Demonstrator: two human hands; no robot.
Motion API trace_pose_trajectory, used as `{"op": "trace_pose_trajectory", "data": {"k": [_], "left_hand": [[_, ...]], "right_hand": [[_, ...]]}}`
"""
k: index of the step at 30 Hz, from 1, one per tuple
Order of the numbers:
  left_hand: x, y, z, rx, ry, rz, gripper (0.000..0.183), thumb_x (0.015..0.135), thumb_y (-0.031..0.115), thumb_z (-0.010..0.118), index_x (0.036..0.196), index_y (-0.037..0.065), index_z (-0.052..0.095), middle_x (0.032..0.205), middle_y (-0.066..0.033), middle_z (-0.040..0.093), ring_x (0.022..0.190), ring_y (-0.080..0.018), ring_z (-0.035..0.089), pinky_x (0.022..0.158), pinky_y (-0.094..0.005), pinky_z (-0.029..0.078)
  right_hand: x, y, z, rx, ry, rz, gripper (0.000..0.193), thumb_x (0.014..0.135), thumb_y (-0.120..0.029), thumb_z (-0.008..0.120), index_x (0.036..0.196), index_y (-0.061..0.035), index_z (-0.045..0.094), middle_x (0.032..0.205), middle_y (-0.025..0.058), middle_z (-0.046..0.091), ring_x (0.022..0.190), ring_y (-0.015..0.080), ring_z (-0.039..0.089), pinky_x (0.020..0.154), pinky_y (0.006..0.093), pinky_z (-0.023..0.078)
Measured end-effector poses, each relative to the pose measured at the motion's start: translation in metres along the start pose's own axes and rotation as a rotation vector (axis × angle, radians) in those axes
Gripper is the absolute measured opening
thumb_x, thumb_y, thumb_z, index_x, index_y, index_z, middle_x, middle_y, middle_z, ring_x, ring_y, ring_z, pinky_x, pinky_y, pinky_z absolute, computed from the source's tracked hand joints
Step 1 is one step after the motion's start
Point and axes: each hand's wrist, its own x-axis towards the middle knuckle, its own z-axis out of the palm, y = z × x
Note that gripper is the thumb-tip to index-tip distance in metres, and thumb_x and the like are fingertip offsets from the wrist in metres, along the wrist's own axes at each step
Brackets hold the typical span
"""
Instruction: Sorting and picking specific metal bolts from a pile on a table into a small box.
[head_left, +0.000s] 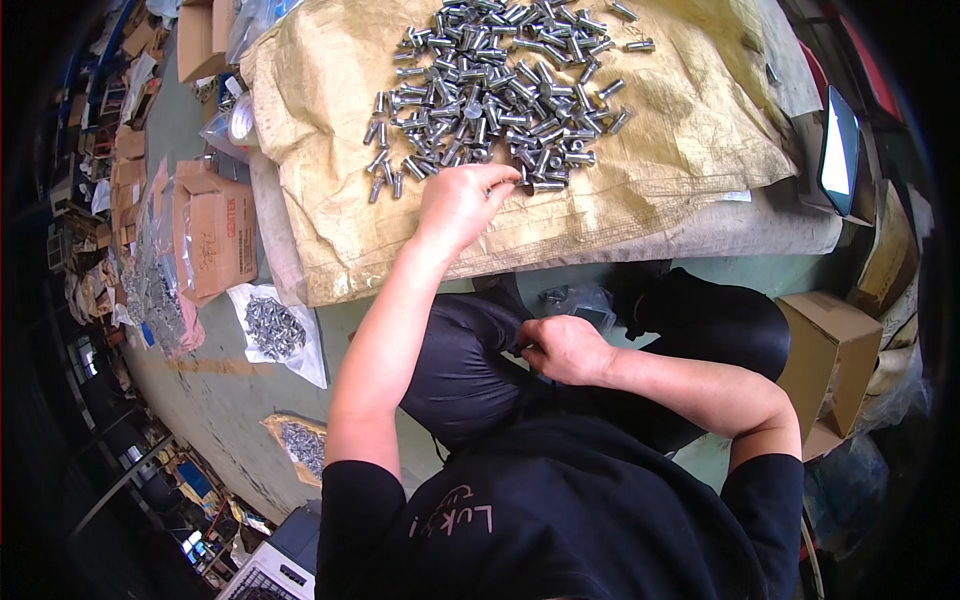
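A loose heap of shiny metal bolts [480, 90] lies on a tan woven sheet [330, 150] over the work surface. My left hand [462, 205] reaches to the heap's near edge, with thumb and forefinger pinched at a bolt [524, 176] there. Several single bolts lie just left of that hand. Over my lap, nearer to me, my right hand [568, 350] is closed with its fingers curled inward. Whatever it holds, if anything, is hidden by the fingers and the dark trousers behind them.
On the floor to the left are a cardboard box [215, 232], a white bag of small metal parts [276, 328] and another parts tray [300, 445]. An open carton [828, 355] stands by my right knee. A tablet-like screen [838, 152] sits at the right edge.
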Motion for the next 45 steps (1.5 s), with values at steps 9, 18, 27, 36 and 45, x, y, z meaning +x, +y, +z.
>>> {"op": "trace_pose_trajectory", "data": {"k": [9, 18, 27, 36, 45], "left_hand": [[0.005, 0.013, -0.001, 0.1, -0.065, -0.114, 0.014, 0.076, 0.026, 0.065, 0.088, 0.017, 0.065, 0.075, -0.0069, 0.065, 0.07, -0.0261, 0.063, 0.059, -0.0363, 0.049], [0.01, 0.021, 0.02, 0.036, -0.005, 0.158, 0.027, 0.078, 0.029, 0.063, 0.105, 0.024, 0.064, 0.073, -0.0087, 0.064, 0.066, -0.0265, 0.062, 0.056, -0.0369, 0.049], [0.003, 0.042, 0.026, 0.26, -0.091, 0.275, 0.034, 0.079, 0.025, 0.061, 0.113, 0.022, 0.058, 0.061, -0.0064, 0.06, 0.057, -0.0249, 0.06, 0.047, -0.0366, 0.046], [-0.001, 0.047, 0.03, 0.222, -0.158, 0.249, 0.035, 0.083, 0.022, 0.057, 0.118, 0.026, 0.056, 0.07, -0.0081, 0.063, 0.058, -0.0259, 0.06, 0.05, -0.0371, 0.048], [0.008, 0.041, 0.026, 0.173, 0.108, 0.213, 0.028, 0.081, 0.022, 0.059, 0.109, 0.021, 0.061, 0.062, -0.0084, 0.061, 0.055, -0.026, 0.06, 0.046, -0.0367, 0.046]], "right_hand": [[-0.001, -0.002, -0.004, 0.019, -0.017, 0.02, 0.021, 0.077, -0.019, 0.057, 0.091, -0.0044, 0.061, 0.086, 0.0182, 0.063, 0.087, 0.0342, 0.06, 0.076, 0.0418, 0.047], [-0.001, 0.0, 0.002, 0.018, 0.009, 0.01, 0.021, 0.078, -0.021, 0.055, 0.091, -0.0054, 0.061, 0.087, 0.0177, 0.063, 0.087, 0.0338, 0.06, 0.076, 0.0425, 0.048], [0.0, 0.001, 0.004, 0.009, -0.021, 0.007, 0.021, 0.078, -0.021, 0.054, 0.091, -0.0052, 0.06, 0.086, 0.0174, 0.063, 0.086, 0.0337, 0.06, 0.075, 0.0427, 0.048], [-0.002, 0.003, 0.003, 0.015, -0.001, 0.002, 0.02, 0.078, -0.021, 0.054, 0.09, -0.0054, 0.06, 0.085, 0.0175, 0.063, 0.085, 0.0335, 0.06, 0.074, 0.0428, 0.048], [-0.005, 0.001, 0.0, 0.02, 0.013, -0.01, 0.02, 0.078, -0.021, 0.055, 0.09, -0.0058, 0.06, 0.087, 0.0168, 0.063, 0.087, 0.0327, 0.06, 0.076, 0.0422, 0.048]]}}
